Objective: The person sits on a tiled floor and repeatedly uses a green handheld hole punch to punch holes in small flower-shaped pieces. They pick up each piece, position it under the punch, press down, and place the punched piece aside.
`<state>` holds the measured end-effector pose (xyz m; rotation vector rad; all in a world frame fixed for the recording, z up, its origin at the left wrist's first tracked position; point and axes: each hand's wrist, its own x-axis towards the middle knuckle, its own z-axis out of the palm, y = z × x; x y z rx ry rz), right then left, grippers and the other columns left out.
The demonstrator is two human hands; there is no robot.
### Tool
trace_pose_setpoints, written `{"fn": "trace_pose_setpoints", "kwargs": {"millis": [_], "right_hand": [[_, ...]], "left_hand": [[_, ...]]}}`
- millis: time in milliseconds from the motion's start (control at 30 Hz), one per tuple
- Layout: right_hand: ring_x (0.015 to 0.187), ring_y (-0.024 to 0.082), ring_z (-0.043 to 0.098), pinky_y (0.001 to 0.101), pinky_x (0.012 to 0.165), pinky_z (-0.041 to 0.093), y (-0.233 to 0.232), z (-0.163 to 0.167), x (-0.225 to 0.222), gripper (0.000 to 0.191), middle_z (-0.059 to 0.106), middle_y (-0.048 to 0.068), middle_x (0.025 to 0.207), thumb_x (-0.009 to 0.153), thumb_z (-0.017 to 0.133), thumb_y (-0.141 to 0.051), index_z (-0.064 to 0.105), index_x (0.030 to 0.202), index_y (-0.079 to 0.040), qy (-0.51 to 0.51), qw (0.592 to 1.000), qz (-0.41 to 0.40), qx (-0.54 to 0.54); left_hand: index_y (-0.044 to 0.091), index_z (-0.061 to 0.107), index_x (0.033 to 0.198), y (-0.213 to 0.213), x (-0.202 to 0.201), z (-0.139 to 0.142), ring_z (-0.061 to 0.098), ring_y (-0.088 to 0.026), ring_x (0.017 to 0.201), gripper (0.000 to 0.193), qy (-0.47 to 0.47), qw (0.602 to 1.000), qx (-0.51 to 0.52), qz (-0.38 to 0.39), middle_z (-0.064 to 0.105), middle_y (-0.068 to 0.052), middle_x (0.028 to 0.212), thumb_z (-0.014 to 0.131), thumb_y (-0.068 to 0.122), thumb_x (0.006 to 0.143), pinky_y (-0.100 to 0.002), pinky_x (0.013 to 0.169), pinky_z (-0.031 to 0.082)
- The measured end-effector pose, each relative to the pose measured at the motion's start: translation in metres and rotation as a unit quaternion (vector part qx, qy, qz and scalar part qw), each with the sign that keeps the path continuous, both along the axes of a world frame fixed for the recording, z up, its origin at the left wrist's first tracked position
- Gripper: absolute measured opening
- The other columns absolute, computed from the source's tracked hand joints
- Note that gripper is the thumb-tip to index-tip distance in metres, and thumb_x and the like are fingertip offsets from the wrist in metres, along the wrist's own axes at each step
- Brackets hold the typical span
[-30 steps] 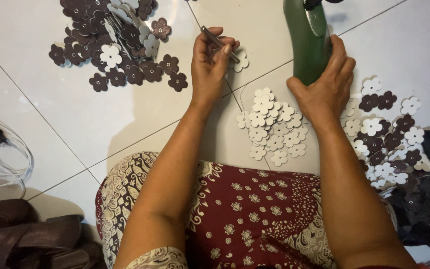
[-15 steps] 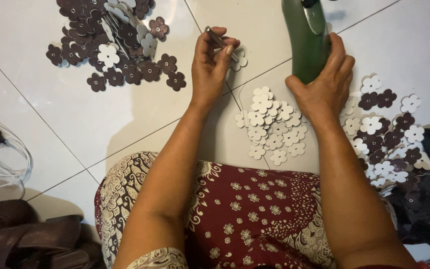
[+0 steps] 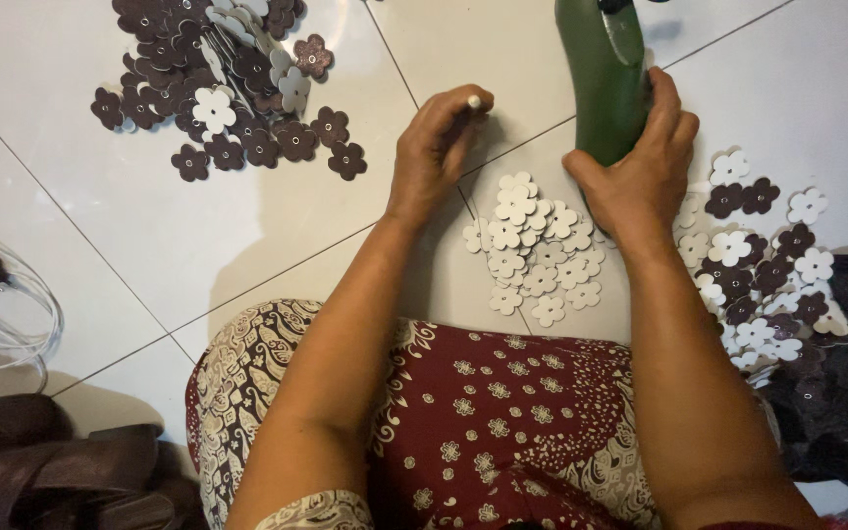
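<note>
A: What carries your work?

B: A white tiled floor (image 3: 198, 226), glossy, with thin dark grout lines running diagonally.

A: What lies on it, upper left?

B: A heap of dark brown flower cutouts (image 3: 218, 88), a few pale ones mixed in, some overlapping.

A: In front of your knees?

B: A cluster of white flower cutouts (image 3: 540, 253), overlapping, sitting across a grout line.

A: On your right?

B: A mixed pile of white and brown flowers (image 3: 763, 260), running into a dark heap (image 3: 836, 393) at the edge. A green tool (image 3: 606, 79) stands on the tile just beyond the white cluster.

A: Left edge?

B: A coil of clear tubing (image 3: 2, 314) and dark brown straps (image 3: 61, 471) below it.
</note>
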<state>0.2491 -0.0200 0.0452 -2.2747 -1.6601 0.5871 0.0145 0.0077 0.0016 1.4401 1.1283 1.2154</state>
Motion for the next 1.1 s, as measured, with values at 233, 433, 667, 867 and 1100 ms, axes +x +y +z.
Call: {"fn": "trace_pose_setpoints", "kwargs": {"millis": [233,433,667,867,1100], "right_hand": [[0.124,0.034,0.057,0.0454,0.106,0.050,-0.006,0.044,-0.007,0.092,0.054,0.020,0.133,0.077,0.087,-0.022,0.041,0.153,0.004,0.131,0.983,0.080,0.099],[0.116,0.028,0.057,0.0386,0.105,0.050,-0.028,0.087,-0.027,0.080,0.055,0.013,0.130,0.078,0.081,-0.017,0.045,0.147,-0.002,0.385,0.901,0.149,0.129],[0.118,0.035,0.059,0.0470,0.095,0.053,-0.013,0.102,-0.028,0.102,0.054,0.020,0.130,0.064,0.082,-0.019,0.041,0.155,-0.002,0.073,0.986,0.151,-0.001],[0.116,0.030,0.061,0.0435,0.098,0.055,-0.011,0.098,-0.019,0.087,0.053,0.017,0.128,0.072,0.083,-0.019,0.043,0.148,-0.003,0.149,0.975,0.138,0.091],[0.115,0.033,0.058,0.0456,0.092,0.054,-0.005,0.088,-0.018,0.100,0.052,0.020,0.128,0.063,0.083,-0.019,0.045,0.154,0.000,0.048,0.980,0.189,0.048]], "left_hand": [[0.012,0.063,0.123,0.006,0.003,0.001,0.072,-0.017,0.108,0.033,0.049,0.998,0.023,0.017,0.071,-0.003,0.119,0.069,-0.008,0.097,-0.029,0.093,0.061],[0.011,0.064,0.122,0.010,0.005,-0.006,0.071,-0.018,0.106,0.033,0.027,0.999,0.037,0.006,0.070,-0.004,0.119,0.069,-0.007,0.095,-0.030,0.092,0.060],[0.008,0.067,0.124,0.015,0.011,-0.009,0.070,-0.017,0.092,0.030,0.078,0.996,-0.041,0.018,0.070,-0.007,0.107,0.070,-0.005,0.097,-0.030,0.082,0.058],[0.011,0.067,0.122,0.019,0.014,-0.007,0.072,-0.018,0.106,0.030,0.037,0.999,0.014,0.004,0.071,-0.005,0.117,0.069,-0.004,0.097,-0.030,0.090,0.061],[0.009,0.065,0.125,0.026,0.019,-0.010,0.072,-0.019,0.103,0.032,0.094,0.996,-0.007,0.006,0.069,-0.007,0.116,0.070,-0.002,0.095,-0.030,0.090,0.060]]}}
